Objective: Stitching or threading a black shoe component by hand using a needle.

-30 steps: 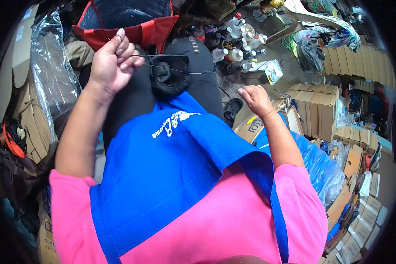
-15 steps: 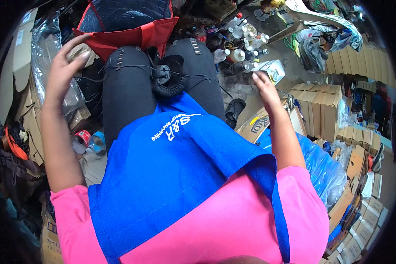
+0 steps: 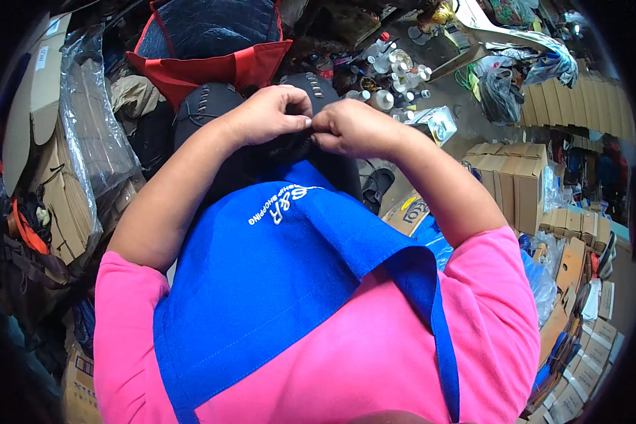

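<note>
Over my lap, my left hand (image 3: 275,115) and my right hand (image 3: 355,128) meet with fingertips close together. Both are closed in a pinch. What lies between the fingers is too small or hidden to make out. Just beneath them, a black shoe-like piece (image 3: 290,151) rests between my thighs, mostly covered by the hands. My dark trousers (image 3: 208,106) have coarse stitches near both knees. A blue apron (image 3: 261,275) covers my front.
Beyond my knees stands an open red bag (image 3: 212,69) with silvery lining. Several plastic bottles (image 3: 383,99) and a white container (image 3: 434,121) sit at the far right. Stacked cardboard (image 3: 516,177) lines the right side; plastic-wrapped cardboard (image 3: 102,134) is at left. A black sandal (image 3: 378,187) lies on the floor.
Both hands have come inward from far apart to meet over the black piece, their fingers closing. Black thread stretched sideways from the piece before; now the hands hide most of that area.
</note>
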`<state>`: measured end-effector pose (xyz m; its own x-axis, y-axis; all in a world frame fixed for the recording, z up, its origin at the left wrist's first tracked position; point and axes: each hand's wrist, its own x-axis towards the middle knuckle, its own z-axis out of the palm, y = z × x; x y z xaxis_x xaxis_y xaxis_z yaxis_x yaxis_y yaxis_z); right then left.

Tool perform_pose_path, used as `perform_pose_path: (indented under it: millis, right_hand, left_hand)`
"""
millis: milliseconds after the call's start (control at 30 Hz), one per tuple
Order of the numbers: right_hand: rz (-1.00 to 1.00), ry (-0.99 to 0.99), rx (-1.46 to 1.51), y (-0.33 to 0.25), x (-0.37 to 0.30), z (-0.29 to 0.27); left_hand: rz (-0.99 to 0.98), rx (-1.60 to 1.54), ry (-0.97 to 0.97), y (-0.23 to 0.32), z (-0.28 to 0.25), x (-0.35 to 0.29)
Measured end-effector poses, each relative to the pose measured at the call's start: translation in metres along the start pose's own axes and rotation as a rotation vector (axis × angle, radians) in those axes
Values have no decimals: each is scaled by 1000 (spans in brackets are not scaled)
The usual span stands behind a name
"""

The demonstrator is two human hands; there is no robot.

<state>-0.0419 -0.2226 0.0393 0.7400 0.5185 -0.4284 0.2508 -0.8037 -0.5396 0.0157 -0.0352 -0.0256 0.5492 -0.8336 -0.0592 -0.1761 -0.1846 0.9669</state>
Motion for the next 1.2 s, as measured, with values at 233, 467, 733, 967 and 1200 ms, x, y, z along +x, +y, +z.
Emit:
perform_pose_path:
  millis: [233, 467, 733, 967, 1200]
  right_hand:
    - [-3, 156, 150, 5, -38, 15]
    - [113, 388, 509, -9, -71, 0]
    - [43, 473, 177, 2, -39, 25]
    - [73, 455, 92, 1, -36, 23]
    - [101, 497, 173, 0, -34, 38]
  left_hand:
    - [-28, 37, -62, 10, 2, 6]
    - [-141, -254, -147, -5, -18, 4]
    - [-207, -249, -231, 7, -26, 2]
    - [-227, -273, -232, 3, -26, 2]
    - [-306, -239, -244, 9, -28, 6]
